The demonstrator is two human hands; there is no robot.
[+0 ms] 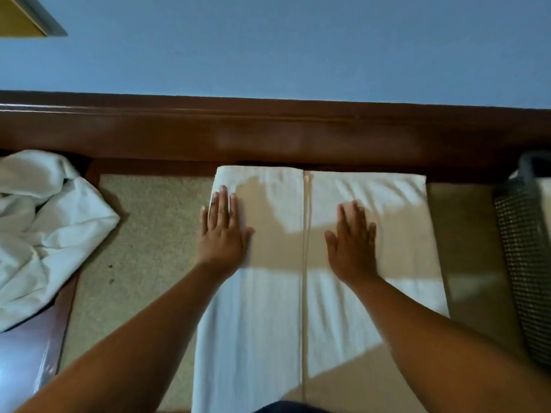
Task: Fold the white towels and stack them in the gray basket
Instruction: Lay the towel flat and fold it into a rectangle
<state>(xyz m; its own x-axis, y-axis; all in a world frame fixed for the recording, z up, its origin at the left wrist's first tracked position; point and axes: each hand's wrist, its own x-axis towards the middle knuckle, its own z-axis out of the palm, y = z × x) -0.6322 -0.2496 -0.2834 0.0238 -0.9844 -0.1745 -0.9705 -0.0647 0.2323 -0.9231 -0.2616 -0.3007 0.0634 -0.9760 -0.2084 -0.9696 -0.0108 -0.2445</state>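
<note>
Palms are pressed flat, fingers straight, on a long white terry towel (268, 323) spread on the beige speckled counter (134, 234). The left hand (222, 228) is laid near its left edge, the right hand (353, 236) just right of the centre seam. A crumpled heap of white towels (44, 219) is seen at left and a gray woven basket (524, 248) at the right edge.

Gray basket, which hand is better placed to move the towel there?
Right, probably. The right hand presses the towel on the side toward the gray basket at the right edge; the left hand is farther.
</note>
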